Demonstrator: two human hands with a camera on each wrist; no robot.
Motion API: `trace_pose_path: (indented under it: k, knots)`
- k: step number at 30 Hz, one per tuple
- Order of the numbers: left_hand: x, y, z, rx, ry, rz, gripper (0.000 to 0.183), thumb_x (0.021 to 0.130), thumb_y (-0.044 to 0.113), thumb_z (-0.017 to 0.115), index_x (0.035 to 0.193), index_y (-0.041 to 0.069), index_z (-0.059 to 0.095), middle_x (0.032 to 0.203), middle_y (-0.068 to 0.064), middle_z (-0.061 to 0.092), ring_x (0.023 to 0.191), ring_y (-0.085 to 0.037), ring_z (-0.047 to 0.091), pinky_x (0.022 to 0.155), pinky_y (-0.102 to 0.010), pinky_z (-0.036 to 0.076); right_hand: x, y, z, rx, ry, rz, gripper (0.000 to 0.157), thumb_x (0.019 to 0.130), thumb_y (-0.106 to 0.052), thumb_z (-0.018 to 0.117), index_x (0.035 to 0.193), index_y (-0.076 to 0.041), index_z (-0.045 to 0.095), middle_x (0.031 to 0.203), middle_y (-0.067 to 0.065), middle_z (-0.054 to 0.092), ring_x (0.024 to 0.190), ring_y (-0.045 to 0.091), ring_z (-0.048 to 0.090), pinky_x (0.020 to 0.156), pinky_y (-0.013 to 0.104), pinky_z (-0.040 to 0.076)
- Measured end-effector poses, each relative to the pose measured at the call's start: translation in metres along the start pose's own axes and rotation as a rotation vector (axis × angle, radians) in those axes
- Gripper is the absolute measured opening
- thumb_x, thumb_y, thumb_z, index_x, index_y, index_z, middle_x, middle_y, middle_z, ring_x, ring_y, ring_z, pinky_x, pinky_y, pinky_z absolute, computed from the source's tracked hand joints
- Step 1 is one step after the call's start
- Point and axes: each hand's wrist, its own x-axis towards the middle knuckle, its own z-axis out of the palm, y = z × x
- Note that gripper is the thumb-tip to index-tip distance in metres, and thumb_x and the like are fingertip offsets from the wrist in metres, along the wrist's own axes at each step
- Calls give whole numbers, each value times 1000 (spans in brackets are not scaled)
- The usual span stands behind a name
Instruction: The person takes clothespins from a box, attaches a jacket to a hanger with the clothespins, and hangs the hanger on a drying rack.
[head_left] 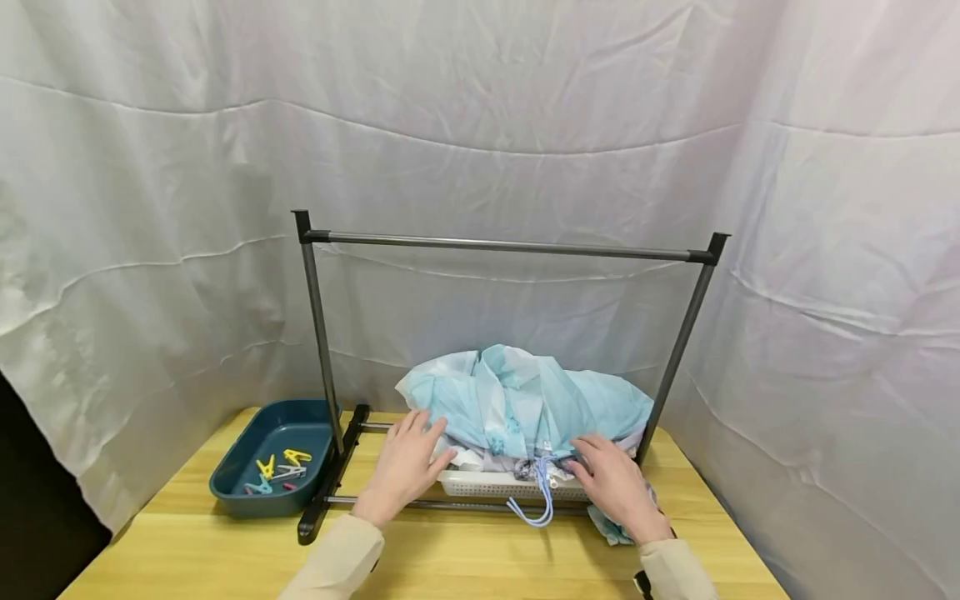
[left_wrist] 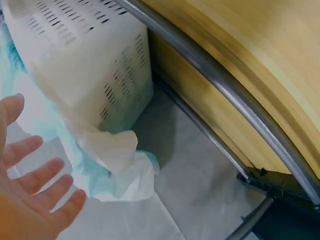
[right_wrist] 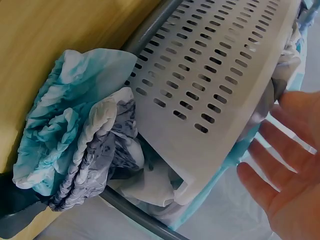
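Note:
A light blue, thin garment (head_left: 525, 400) lies heaped on a white perforated basket (head_left: 480, 485). A blue drawstring (head_left: 545, 500) hangs over the basket's front. My left hand (head_left: 408, 458) is at the left edge of the heap, fingers spread; in the left wrist view this hand (left_wrist: 37, 187) holds nothing. At the right of the heap is my right hand (head_left: 611, 479), its fingertips right at the cloth. The right wrist view shows this hand (right_wrist: 290, 155) with fingers extended beside the basket rim. A gathered teal cuff (right_wrist: 55, 135) and a grey patterned cuff (right_wrist: 105, 145) spill over the basket's end.
A metal rack (head_left: 510, 246) with a top bar and two posts stands around the basket, its lower bars close to the wooden table (head_left: 442, 550). On the left, a dark blue tub (head_left: 273, 502) contains several clips (head_left: 297, 457). Grey curtains (head_left: 480, 100) hang behind.

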Motion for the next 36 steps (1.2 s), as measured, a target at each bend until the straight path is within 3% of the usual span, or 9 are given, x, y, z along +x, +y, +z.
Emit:
trace_pose_path:
  k: [7,14,26,36]
  knots:
    - [11,7,12,13,95,96,29,87,32,74,110,15,68,113,-7,65,109,-28,59,89,-48,50,-1,3,9,15,83,-23,21,82,-10,79,102,-13,76,104,4,72,98,25,68,82,45,56]
    - [31,21,20,-18,100,219,23,85,20,77,107,17,69,104,0,66,101,-22,62,83,-40,51,6,8,10,-11,117,-77,21,79,-8,80,100,-12,77,100,4,72,96,27,66,88,46,52]
    - [41,27,35,119,-36,204,15,93,16,66,104,24,73,104,4,69,102,-19,61,86,-38,47,8,14,20,-15,125,-55,14,82,-8,78,94,-16,77,94,2,72,90,25,66,85,50,51]
    - [42,22,41,129,21,191,19,90,9,65,97,24,75,96,4,70,94,-18,62,79,-36,46,9,16,24,-5,180,-97,13,84,-5,75,95,-11,71,92,3,66,84,24,65,77,44,53]
